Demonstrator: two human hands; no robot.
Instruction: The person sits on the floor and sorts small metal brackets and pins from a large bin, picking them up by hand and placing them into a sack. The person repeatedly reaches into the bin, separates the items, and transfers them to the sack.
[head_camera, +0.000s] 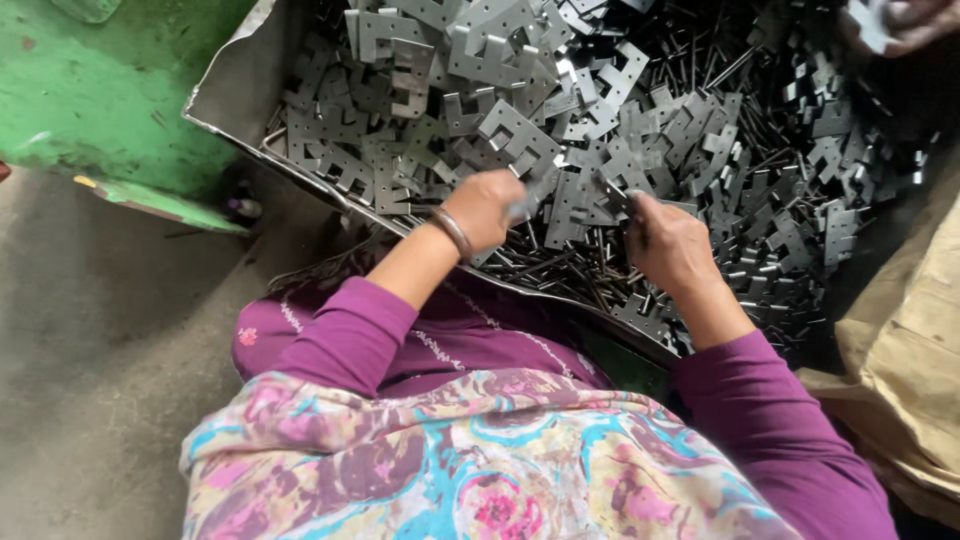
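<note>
While both hands pinch it, metal plate (530, 200) tilts up-right.

Single view, head-worn camera, looking steeply down and slightly forward over the wearer's own lap and purple sleeves, close enough that both forearms fill the lower middle. The frame faces a metal tray (232, 95) heaped with flat grey stamped metal pieces (520, 135), which takes up the upper centre and right (tray rim runs diagonally, so the head is turned somewhat against it). Grey floor (95, 330) occupies the left, a green painted surface (120, 90) the upper left corner, brown sacking (915, 340) the right edge; no second view to overlap.
</note>
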